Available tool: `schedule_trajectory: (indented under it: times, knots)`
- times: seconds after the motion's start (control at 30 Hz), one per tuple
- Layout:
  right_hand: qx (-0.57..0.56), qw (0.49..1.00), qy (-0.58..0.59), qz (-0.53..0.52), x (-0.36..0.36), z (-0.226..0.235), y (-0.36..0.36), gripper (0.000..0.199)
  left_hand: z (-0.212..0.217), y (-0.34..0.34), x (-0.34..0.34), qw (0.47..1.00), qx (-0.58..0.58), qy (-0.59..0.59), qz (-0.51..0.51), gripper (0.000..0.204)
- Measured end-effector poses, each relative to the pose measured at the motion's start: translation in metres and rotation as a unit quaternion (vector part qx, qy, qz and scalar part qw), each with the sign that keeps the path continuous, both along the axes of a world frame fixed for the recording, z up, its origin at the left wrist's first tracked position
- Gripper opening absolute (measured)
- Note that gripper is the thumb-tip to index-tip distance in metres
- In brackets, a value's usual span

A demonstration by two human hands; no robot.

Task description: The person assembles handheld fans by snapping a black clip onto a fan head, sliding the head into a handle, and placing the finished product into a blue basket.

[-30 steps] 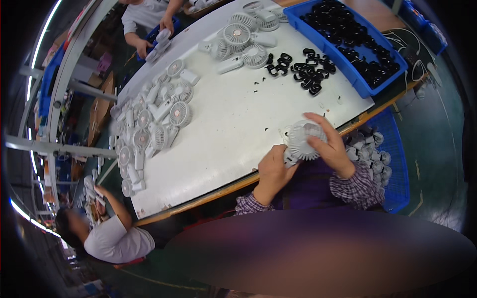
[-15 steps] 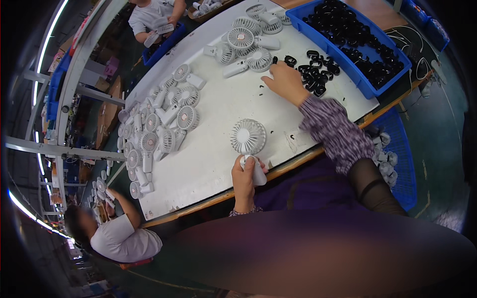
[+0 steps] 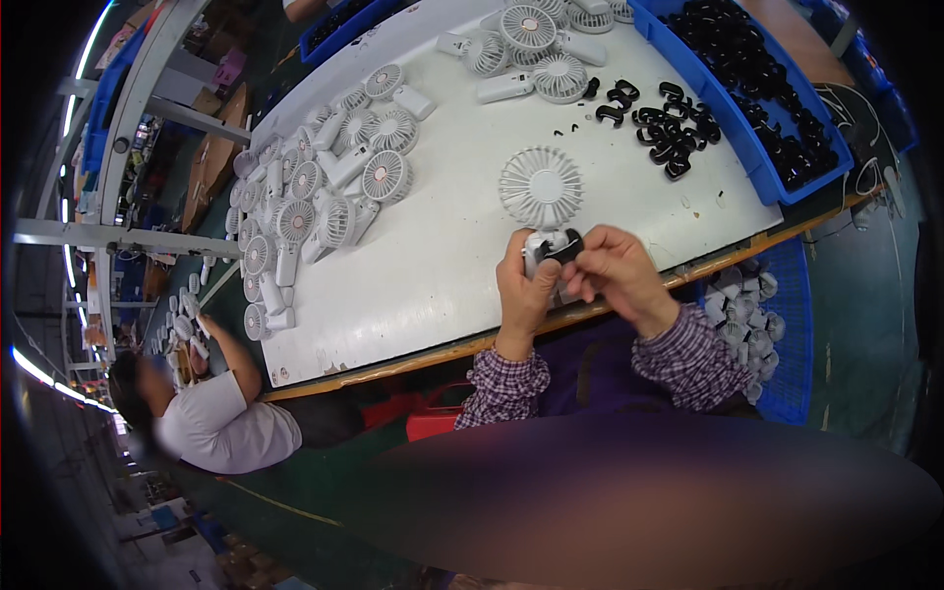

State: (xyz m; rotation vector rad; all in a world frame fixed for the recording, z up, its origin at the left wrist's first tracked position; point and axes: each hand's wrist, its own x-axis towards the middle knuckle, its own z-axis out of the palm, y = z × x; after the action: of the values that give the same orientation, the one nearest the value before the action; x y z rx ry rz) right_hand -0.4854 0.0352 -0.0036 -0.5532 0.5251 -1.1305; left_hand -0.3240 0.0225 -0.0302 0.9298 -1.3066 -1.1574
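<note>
Near the table's front edge, my left hand (image 3: 526, 290) is wrapped round the handle of a white handheld fan (image 3: 542, 187), whose round grille points away from me. My right hand (image 3: 621, 273) pinches a small black plastic part (image 3: 565, 246) against the fan's handle, just below the grille. How far the part sits on the handle is hidden by my fingers. Beyond my right hand lies a loose pile of similar black parts (image 3: 669, 133). Several more white fans (image 3: 531, 49) lie in a group at the far side of the table.
A large heap of white fans (image 3: 324, 177) covers the table's left side. At the far right stands a blue bin (image 3: 836, 162) of black parts. A blue crate (image 3: 792, 344) with white pieces is below the front edge. A co-worker (image 3: 226, 413) sits at lower left.
My right hand has come back from the pile of black parts to the fan, now with a black part in its fingers. The view has shifted a little.
</note>
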Motion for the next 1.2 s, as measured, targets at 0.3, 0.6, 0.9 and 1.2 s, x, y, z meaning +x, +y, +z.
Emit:
schedule_trajectory:
  times: [0.3,0.6,0.9,1.2]
  knots:
    - [-0.030,0.970,0.237,-0.045,-0.015,0.004,0.025,0.009,0.016,0.015,-0.014,0.992,0.041,-0.107,0.060,0.022]
    - [-0.157,0.981,0.095,-0.069,-0.039,0.016,-0.002,0.074,-0.013,0.058,-0.061,0.593,0.431,0.498,-0.463,0.071]
    - [-0.017,0.999,0.016,-0.037,-0.044,0.000,-0.010,0.050,0.009,0.043,-0.028,0.778,0.420,0.364,-0.291,0.044]
    - [-0.055,0.992,-0.091,0.073,-0.014,-0.015,0.014,0.054,-0.014,0.047,-0.044,0.659,0.321,0.520,-0.438,0.055]
